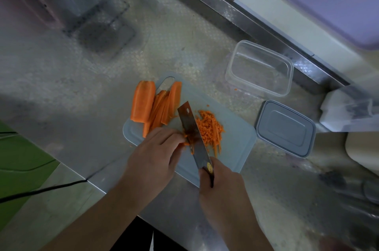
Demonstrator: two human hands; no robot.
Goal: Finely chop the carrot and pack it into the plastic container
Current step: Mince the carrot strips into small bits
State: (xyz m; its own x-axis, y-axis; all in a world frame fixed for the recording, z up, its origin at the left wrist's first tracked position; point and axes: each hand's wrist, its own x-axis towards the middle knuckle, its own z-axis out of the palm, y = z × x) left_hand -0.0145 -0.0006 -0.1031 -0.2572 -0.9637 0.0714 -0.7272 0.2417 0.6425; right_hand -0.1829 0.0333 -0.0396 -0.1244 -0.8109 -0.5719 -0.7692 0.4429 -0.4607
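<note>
While chopping: right hand (222, 185) grips dark-handled steel cleaver (192, 134).
Left hand (155, 154): fingers curled, pressing orange carrot strips (185, 142) on pale blue cutting board (235, 142).
Chopped carrot pile (209, 127): right of blade.
Clear rectangular plastic container (259, 68): beyond board, unfilled.

Open desk (86, 91) left of cutting board (231, 138). Right side crowded: container (258, 68) and lid (285, 129) just beside board. Carrot strips (155, 105) block board's far-left corner; raised ledge (246, 19) bounds far side.
</note>
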